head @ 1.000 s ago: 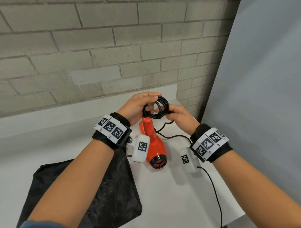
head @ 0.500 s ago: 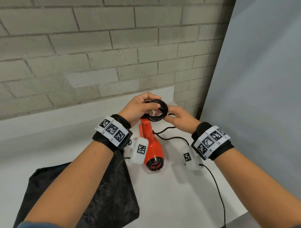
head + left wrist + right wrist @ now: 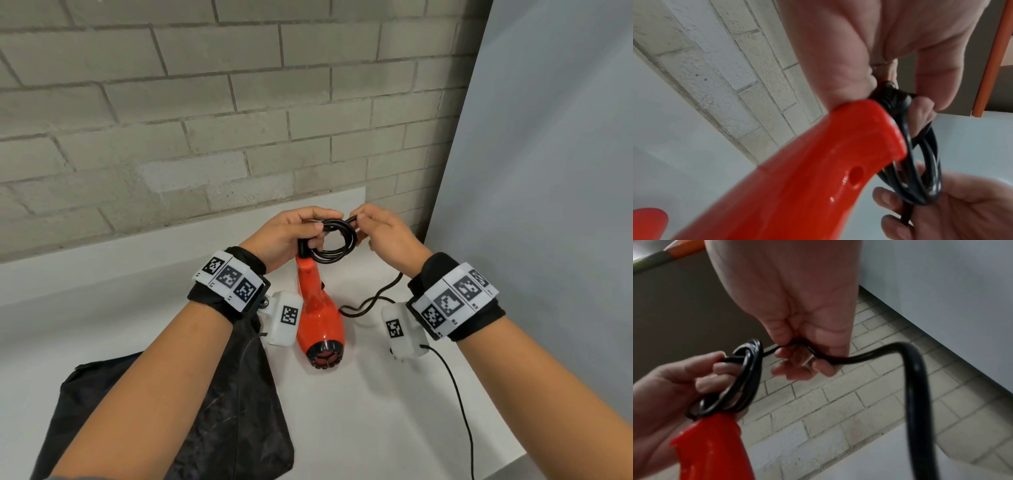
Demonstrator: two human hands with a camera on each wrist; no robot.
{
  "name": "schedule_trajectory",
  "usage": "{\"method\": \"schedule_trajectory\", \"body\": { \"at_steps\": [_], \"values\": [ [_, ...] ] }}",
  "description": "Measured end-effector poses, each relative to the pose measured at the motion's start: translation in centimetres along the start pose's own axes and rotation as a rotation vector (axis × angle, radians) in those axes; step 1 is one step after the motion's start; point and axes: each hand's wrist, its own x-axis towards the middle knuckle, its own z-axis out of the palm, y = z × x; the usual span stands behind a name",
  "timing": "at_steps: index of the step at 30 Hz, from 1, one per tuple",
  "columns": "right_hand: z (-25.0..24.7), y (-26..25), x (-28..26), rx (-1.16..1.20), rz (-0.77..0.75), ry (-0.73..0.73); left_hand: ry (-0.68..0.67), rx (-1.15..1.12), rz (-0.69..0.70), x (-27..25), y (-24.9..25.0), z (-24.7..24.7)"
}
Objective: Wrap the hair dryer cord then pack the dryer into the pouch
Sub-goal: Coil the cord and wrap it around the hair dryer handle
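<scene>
The orange-red hair dryer (image 3: 317, 308) hangs nozzle-down above the white table (image 3: 359, 411), its handle end (image 3: 849, 138) up at my hands. My left hand (image 3: 291, 233) grips the black cord coil (image 3: 334, 240) at the top of the handle, fingers through the loops (image 3: 748, 378). My right hand (image 3: 383, 233) pinches the loose cord (image 3: 859, 359) beside the coil. The rest of the cord (image 3: 373, 301) trails down to the table by the dryer. The black pouch (image 3: 222, 411) lies flat at the lower left, partly under my left forearm.
A grey brick wall (image 3: 205, 120) stands behind the table, and a pale panel (image 3: 548, 205) closes the right side. A thin black cable (image 3: 459, 404) runs from my right wrist camera over the table's front right edge.
Both hands and the dryer have risen a little. My right hand has swung from the coil's right side up to its top, bringing more cord round the loops.
</scene>
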Motion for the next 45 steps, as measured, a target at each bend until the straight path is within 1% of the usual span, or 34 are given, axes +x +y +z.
{"method": "schedule_trajectory", "body": {
  "at_steps": [2,5,11,12,15,16,19,21,22,26,28,30,32,36,40,43,45],
  "values": [
    [-0.2,-0.3,-0.4,0.041,0.036,-0.056,0.011,0.004,0.023,0.0,-0.3,-0.3],
    [-0.4,-0.7,-0.8,0.004,0.026,-0.094,0.000,-0.037,0.034,0.1,-0.9,-0.9],
    [-0.4,-1.5,-1.2,0.058,0.043,-0.052,-0.024,-0.060,0.044,0.1,-0.9,-0.6],
    [-0.4,-1.6,-1.3,0.063,0.047,-0.062,-0.018,-0.053,0.049,0.1,-0.9,-0.6],
    [-0.4,-1.8,-1.5,0.099,0.053,-0.181,0.031,-0.057,0.083,0.2,-1.0,-0.6],
    [-0.4,-1.8,-1.5,0.110,0.034,-0.192,0.045,-0.075,0.095,0.2,-1.1,-0.6],
    [0.4,-1.4,-1.3,0.205,-0.041,-0.099,0.082,-0.114,0.132,0.3,-1.3,-0.4],
    [1.1,-1.1,-1.2,0.280,-0.053,-0.026,0.115,-0.112,0.159,0.4,-1.4,-0.2],
    [1.5,-1.0,-1.1,0.279,-0.059,0.010,0.133,-0.109,0.171,0.4,-1.4,-0.1],
    [2.4,-0.8,-1.2,0.055,-0.146,0.149,0.219,-0.071,0.197,0.3,-1.6,0.7],
    [2.4,-0.9,-1.3,-0.008,-0.179,0.162,0.241,-0.064,0.200,0.1,-1.6,0.9],
    [2.5,-0.9,-1.2,-0.049,-0.208,0.171,0.230,-0.078,0.207,-0.1,-1.5,0.9],
    [2.6,-0.9,-1.0,-0.087,-0.230,0.218,0.200,-0.103,0.199,-0.2,-1.3,1.0],
    [3.2,-1.0,-0.8,-0.015,-0.274,0.289,0.132,-0.206,0.195,-0.1,-0.9,1.2],
    [2.9,-1.1,-0.5,0.011,-0.250,0.324,0.163,-0.127,0.196,0.1,-1.1,1.3],
    [2.2,-1.4,-0.6,-0.109,-0.239,0.301,0.174,0.026,0.190,0.1,-1.0,1.0],
    [1.5,-1.9,-0.7,-0.194,-0.253,0.303,0.157,0.155,0.176,0.0,-0.7,0.8]
  ]
}}
